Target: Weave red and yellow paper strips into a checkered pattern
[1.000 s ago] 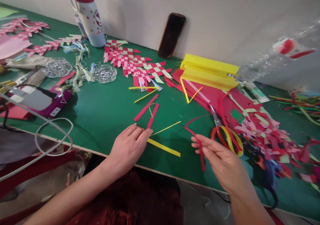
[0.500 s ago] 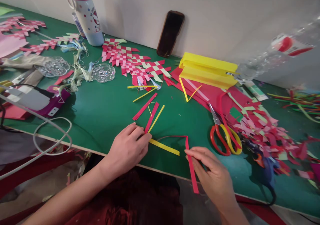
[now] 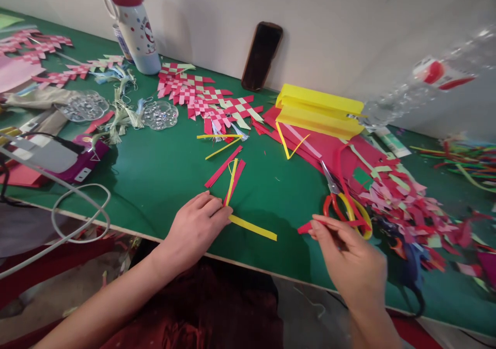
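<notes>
Green tabletop [image 3: 155, 184] set against a pale wall, littered with paper craft pieces. The person's left hand [image 3: 197, 225] lies palm down near the front edge. Its fingers [image 3: 217, 212] are loosely bent and grip nothing. They press on the near ends of a thin yellow strip [image 3: 232, 178] and a long red strip [image 3: 239, 169] that point away from it. A wider yellow band [image 3: 252, 228] lies flat just beside those fingers. The right hand [image 3: 349, 261], slightly blurred, seems to pinch a short red paper strip [image 3: 305, 228] between thumb and closed fingertips, just above the tabletop. Red-and-yellow scissors [image 3: 344, 204] lie just behind it. Woven red-and-white mats [image 3: 209, 98], a dark phone [image 3: 261, 54] leaning on the wall and a drinking bottle [image 3: 134, 24] sit further back.
</notes>
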`<state>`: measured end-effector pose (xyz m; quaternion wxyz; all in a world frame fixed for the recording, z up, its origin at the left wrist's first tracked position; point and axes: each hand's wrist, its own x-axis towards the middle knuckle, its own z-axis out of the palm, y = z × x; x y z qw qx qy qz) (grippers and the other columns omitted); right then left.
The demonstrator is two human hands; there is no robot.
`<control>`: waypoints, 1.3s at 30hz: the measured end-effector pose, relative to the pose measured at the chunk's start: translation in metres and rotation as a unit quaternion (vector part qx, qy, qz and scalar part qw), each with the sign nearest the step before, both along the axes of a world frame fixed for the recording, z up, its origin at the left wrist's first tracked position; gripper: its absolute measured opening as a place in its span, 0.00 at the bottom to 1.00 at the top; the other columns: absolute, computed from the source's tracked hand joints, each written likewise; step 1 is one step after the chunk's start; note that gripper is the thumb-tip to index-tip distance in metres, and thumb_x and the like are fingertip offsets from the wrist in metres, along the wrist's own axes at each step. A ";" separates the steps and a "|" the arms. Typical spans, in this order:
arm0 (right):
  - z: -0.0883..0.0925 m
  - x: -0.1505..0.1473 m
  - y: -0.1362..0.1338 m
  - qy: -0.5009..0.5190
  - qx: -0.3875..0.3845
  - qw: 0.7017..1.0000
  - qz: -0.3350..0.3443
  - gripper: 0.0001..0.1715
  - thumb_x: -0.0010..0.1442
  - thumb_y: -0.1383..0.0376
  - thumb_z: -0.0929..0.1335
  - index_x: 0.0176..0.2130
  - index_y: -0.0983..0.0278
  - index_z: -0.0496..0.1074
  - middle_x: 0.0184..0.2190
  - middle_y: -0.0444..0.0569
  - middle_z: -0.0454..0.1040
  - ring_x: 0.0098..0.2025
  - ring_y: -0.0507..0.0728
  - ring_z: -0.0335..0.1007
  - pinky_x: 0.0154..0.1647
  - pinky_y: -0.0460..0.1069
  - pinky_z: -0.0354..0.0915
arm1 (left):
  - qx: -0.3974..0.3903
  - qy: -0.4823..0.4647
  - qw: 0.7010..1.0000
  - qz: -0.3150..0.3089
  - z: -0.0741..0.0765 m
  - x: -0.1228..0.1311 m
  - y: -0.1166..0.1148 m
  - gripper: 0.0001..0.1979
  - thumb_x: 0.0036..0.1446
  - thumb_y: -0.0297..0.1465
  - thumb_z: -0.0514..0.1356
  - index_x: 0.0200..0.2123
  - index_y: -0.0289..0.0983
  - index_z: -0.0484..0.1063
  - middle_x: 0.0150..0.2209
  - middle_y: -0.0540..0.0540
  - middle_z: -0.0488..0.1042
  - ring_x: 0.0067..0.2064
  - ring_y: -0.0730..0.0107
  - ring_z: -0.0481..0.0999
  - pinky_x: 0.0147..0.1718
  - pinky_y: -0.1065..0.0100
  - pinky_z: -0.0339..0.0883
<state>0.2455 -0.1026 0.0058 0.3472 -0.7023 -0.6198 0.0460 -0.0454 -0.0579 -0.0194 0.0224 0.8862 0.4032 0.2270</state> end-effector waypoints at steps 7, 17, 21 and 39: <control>-0.001 -0.012 -0.009 -0.052 0.034 0.993 0.104 0.06 0.61 0.62 0.70 0.39 0.58 0.78 0.33 0.45 0.81 0.30 0.55 0.79 0.36 0.48 0.75 | 0.008 0.011 1.000 0.003 -0.001 0.000 0.001 0.10 0.69 0.27 0.52 0.41 0.36 0.74 0.35 0.47 0.75 0.43 0.67 0.75 0.49 0.60 0.71; 0.013 -0.064 0.012 -0.026 0.059 0.920 0.387 0.14 0.61 0.76 0.66 0.44 0.62 0.75 0.38 0.48 0.80 0.40 0.52 0.78 0.43 0.46 0.75 | 0.007 -0.007 1.000 0.008 -0.001 -0.001 0.001 0.11 0.69 0.29 0.51 0.42 0.37 0.74 0.35 0.47 0.76 0.41 0.67 0.76 0.50 0.59 0.72; 0.017 -0.073 0.021 -0.035 0.072 0.891 0.447 0.13 0.61 0.75 0.67 0.44 0.62 0.75 0.40 0.48 0.80 0.43 0.53 0.77 0.45 0.48 0.75 | 0.002 -0.020 1.000 0.006 -0.002 0.000 0.000 0.12 0.70 0.30 0.51 0.42 0.36 0.74 0.35 0.47 0.76 0.43 0.66 0.76 0.50 0.59 0.72; 0.013 -0.073 0.066 0.236 -0.353 0.878 0.219 0.12 0.58 0.56 0.68 0.33 0.63 0.74 0.20 0.41 0.72 0.22 0.50 0.69 0.19 0.43 0.65 | -0.026 -0.047 0.998 -0.026 0.001 -0.007 -0.005 0.11 0.66 0.30 0.55 0.49 0.39 0.73 0.39 0.46 0.76 0.48 0.63 0.76 0.56 0.53 0.67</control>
